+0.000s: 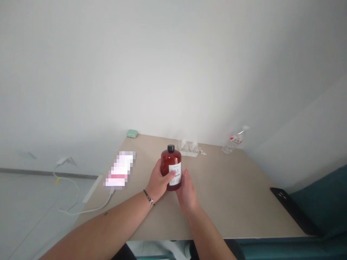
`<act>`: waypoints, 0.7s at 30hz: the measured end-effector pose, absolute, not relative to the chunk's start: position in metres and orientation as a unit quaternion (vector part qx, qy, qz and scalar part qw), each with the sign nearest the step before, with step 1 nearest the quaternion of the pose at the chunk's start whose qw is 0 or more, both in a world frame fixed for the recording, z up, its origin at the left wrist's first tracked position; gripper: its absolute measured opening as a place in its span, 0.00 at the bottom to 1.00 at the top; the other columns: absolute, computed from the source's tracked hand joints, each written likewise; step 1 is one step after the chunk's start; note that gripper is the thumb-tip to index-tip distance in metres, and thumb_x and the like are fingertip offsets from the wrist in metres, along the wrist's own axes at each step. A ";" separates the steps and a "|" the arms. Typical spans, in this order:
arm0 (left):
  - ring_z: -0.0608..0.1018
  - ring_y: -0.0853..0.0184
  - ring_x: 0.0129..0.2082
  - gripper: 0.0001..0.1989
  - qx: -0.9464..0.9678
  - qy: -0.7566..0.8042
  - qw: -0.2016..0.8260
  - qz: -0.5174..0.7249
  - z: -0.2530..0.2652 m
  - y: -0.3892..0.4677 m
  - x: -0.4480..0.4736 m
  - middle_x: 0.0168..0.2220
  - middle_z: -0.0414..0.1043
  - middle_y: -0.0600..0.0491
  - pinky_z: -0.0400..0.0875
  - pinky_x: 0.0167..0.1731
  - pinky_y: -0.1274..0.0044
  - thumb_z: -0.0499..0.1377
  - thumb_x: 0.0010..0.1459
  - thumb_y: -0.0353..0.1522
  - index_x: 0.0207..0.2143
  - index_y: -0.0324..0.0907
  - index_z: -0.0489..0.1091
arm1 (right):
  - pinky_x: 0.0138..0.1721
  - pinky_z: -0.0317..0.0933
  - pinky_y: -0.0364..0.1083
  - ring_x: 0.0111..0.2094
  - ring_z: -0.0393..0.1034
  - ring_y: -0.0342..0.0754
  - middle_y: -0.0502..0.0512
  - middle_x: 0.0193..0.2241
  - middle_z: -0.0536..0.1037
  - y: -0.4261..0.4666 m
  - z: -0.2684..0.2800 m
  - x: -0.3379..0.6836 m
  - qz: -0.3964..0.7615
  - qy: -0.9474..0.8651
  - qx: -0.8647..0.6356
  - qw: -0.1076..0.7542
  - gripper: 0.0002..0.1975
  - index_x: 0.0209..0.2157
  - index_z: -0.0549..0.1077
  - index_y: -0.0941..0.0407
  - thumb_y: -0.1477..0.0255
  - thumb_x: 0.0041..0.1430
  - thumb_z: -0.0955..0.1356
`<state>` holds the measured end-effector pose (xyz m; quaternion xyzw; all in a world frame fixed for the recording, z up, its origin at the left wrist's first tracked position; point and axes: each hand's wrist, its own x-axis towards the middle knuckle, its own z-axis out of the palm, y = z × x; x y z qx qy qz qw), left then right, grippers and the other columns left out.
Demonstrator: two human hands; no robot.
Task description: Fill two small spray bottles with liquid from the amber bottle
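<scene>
A red-brown bottle (164, 164) with a black cap and a white label is upright between my hands, over the middle of the table. My left hand (159, 180) grips its left side, the thumb lying across the label. Against the lower right side rests my right hand (188, 191), thumb pointing up beside the bottle; its other fingers are partly hidden behind it. Whether the bottle's base touches the table cannot be made out.
A phone (120, 169) with a blurred screen and a white cable (100, 207) lies on the left of the table (230, 198). Behind are a green case (132, 134), clear plastic packaging (189, 148) and a tilted clear bottle (234, 141). A black object (292, 209) lies at the right edge.
</scene>
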<state>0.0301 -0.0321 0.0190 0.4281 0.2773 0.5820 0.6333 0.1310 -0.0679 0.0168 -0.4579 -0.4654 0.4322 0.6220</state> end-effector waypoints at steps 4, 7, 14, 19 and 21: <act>0.78 0.59 0.43 0.28 0.424 0.256 0.632 0.596 0.023 -0.032 0.032 0.45 0.76 0.48 0.73 0.43 0.71 0.69 0.48 0.40 0.50 0.43 0.67 | 0.59 0.59 0.58 0.59 0.67 0.54 0.60 0.57 0.73 -0.073 0.029 0.122 0.586 -0.342 -0.381 0.628 0.33 0.57 0.69 0.56 0.50 0.66 0.51; 0.78 0.57 0.45 0.33 0.424 0.251 0.636 0.594 0.024 -0.034 0.035 0.46 0.76 0.47 0.72 0.46 0.69 0.70 0.45 0.44 0.51 0.43 0.65 | 0.59 0.59 0.59 0.59 0.67 0.54 0.61 0.58 0.71 -0.075 0.036 0.120 0.575 -0.330 -0.384 0.643 0.37 0.61 0.65 0.57 0.48 0.65 0.48; 0.77 0.54 0.49 0.36 0.461 0.284 0.587 0.602 0.013 -0.028 0.035 0.48 0.75 0.46 0.69 0.53 0.66 0.72 0.41 0.42 0.51 0.44 0.63 | 0.58 0.60 0.57 0.57 0.68 0.51 0.61 0.55 0.75 -0.077 0.039 0.106 0.487 -0.439 -0.411 0.634 0.38 0.63 0.63 0.56 0.52 0.67 0.43; 0.77 0.56 0.50 0.38 0.453 0.286 0.601 0.592 0.011 -0.024 0.031 0.50 0.75 0.49 0.69 0.54 0.67 0.72 0.42 0.36 0.55 0.47 0.59 | 0.57 0.59 0.59 0.50 0.74 0.54 0.61 0.45 0.81 -0.087 0.036 0.115 0.547 -0.426 -0.413 0.590 0.37 0.57 0.71 0.55 0.51 0.67 0.45; 0.77 0.56 0.49 0.39 0.447 0.281 0.609 0.592 0.013 -0.024 0.032 0.50 0.74 0.48 0.69 0.53 0.66 0.72 0.42 0.36 0.56 0.47 0.58 | 0.56 0.60 0.61 0.50 0.74 0.55 0.61 0.48 0.80 -0.091 0.037 0.125 0.604 -0.379 -0.384 0.587 0.38 0.56 0.72 0.54 0.49 0.65 0.45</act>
